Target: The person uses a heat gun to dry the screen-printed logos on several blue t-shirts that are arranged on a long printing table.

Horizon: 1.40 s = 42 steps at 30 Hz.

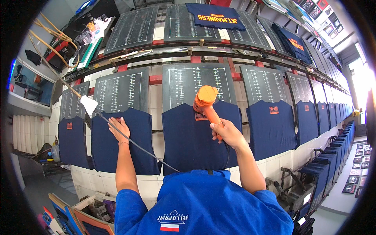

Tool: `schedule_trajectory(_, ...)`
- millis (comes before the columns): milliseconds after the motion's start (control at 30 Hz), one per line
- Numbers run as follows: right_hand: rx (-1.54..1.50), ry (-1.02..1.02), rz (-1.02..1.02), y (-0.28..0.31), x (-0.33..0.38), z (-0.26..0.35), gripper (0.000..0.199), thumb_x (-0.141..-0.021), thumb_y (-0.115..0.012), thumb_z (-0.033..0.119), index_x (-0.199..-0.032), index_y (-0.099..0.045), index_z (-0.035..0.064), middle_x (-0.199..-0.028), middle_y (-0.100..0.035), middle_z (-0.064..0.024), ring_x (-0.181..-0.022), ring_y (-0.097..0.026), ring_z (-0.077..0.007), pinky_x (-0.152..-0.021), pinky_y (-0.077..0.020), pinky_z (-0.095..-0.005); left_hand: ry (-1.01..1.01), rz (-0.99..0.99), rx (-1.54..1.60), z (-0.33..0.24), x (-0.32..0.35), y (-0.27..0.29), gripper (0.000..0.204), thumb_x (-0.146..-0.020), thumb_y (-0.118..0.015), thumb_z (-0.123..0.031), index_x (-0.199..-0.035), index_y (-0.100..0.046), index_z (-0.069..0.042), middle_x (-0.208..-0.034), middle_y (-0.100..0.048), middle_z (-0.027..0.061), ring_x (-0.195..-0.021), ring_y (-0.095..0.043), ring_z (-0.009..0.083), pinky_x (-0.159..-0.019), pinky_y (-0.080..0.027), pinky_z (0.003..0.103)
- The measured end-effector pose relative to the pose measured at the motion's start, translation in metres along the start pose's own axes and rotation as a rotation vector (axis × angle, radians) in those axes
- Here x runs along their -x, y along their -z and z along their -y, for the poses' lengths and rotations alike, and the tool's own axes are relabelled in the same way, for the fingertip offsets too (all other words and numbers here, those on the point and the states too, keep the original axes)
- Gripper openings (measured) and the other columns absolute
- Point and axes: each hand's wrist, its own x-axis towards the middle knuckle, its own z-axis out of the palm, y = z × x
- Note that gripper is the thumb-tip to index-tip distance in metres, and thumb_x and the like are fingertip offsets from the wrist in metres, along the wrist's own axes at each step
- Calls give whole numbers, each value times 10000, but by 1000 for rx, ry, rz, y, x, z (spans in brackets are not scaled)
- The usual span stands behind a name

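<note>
My right hand [226,133] grips the handle of an orange heat gun [206,102], whose nozzle points down at a small orange print on the navy shirt [188,137] laid over the middle dark board [197,80]. A black cable [137,145] runs from the gun across to the left. My left hand [118,128] lies flat, fingers apart, on the neighbouring navy shirt [133,149] on the left, with the cable passing over it.
A long row of ruled dark boards with navy shirts curves away to the right [313,113]. A second row stands behind, one board carrying a navy shirt with orange lettering [215,16]. Tools and bottles lie at the back left [84,39]. Framed screens lean at the lower left [78,219].
</note>
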Motion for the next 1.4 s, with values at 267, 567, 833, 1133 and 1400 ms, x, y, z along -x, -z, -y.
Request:
schedule_trajectory(267,51,-76,58,5,25,-1,319,-955,-617,327,-1042,-566,24,-776,-592,-19,-674,-632,-102,-527,-479,-235,-191,-16,-4,-4,12,-5,645,-1046,-358,-390,-1456,-307,106,-1537,-267,305,-1443,-229,444,-1181,-177,525)
schedule_trajectory(567,15,-25,-22,1,10,1,329,-956,-616,329,-1041,-564,16,-765,-589,-18,-662,-627,-96,-519,-478,-230,-169,-39,-42,5,7,-8,646,-1039,-376,-384,-1452,-313,110,-1528,-297,295,-1435,-262,429,-1176,-198,523)
schedule_trajectory(833,14,-51,-19,10,28,-9,329,-958,-616,331,-1031,-571,13,-764,-594,-23,-659,-625,-101,-523,-483,-230,-114,24,-42,16,7,-5,669,-1042,-367,-395,-1476,-262,104,-1554,-251,280,-1448,-230,428,-1189,-173,523)
schedule_trajectory(1133,19,-51,-33,14,31,-9,329,-958,-620,332,-1030,-573,14,-763,-593,-17,-651,-622,-98,-507,-476,-224,-88,31,-8,26,0,0,661,-1042,-372,-387,-1474,-271,103,-1552,-256,281,-1447,-232,431,-1183,-185,521)
schedule_trajectory(1400,-41,-15,-108,10,17,-9,310,-955,-617,317,-1027,-575,18,-765,-593,-17,-648,-625,-98,-498,-472,-226,-181,-16,-50,16,2,-6,640,-1046,-356,-384,-1453,-312,108,-1531,-277,308,-1433,-248,456,-1164,-214,542)
